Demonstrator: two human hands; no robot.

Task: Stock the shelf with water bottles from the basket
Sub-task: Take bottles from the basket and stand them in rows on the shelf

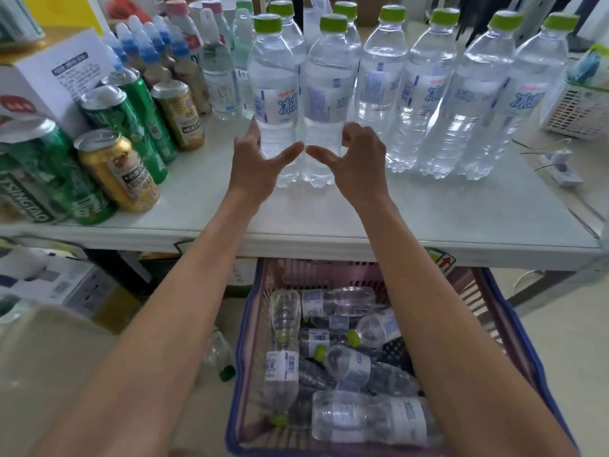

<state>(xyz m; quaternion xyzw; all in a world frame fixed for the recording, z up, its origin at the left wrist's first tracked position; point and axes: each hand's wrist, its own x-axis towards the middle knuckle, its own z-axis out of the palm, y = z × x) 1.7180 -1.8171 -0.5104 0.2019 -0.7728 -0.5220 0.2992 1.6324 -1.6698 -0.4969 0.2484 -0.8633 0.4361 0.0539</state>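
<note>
Two clear water bottles with green caps stand side by side on the white shelf top (362, 219), in front of a row of several like them. My left hand (260, 159) wraps the lower part of the left bottle (273, 94), fingers on its left side and thumb across the front. My right hand (357, 156) holds the right bottle (324, 94) the same way, mirrored. Both thumbs nearly meet between the bottles. Below the shelf edge, a pink basket with a blue rim (240, 357) holds several more bottles lying on their sides.
Green and gold cans (118, 169) crowd the shelf's left side, with a white box (56, 77) and small bottles behind them. A white mesh basket (576, 110) and a power strip (560, 169) sit at the right. One bottle (217, 357) lies on the floor left of the basket.
</note>
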